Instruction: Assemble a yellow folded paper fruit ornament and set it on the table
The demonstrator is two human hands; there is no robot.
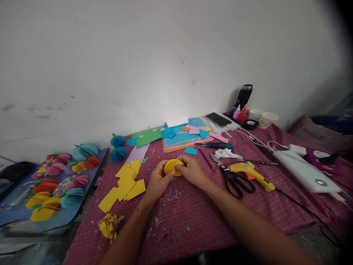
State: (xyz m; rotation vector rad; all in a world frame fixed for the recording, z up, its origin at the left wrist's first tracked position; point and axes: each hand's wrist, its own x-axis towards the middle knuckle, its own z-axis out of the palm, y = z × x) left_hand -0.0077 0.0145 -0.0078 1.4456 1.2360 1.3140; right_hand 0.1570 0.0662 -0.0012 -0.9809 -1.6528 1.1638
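Both my hands meet over the middle of the red checked tablecloth (193, 217). My left hand (157, 180) and my right hand (193, 170) together pinch a stack of yellow paper circles (172, 166), folded into a rounded fan shape. Yellow paper squares (125, 184) lie spread just left of my left hand. A crumpled heap of yellow scraps (109, 225) sits near the table's front left edge.
Black-handled scissors (234, 178) and a yellow glue gun (252, 173) lie right of my hands, its cord trailing right. Coloured paper sheets (182, 138), two blue paper balls (118, 147), cups (267, 118) and a black bottle (244, 95) line the back. A board of finished paper balls (55, 184) stands left.
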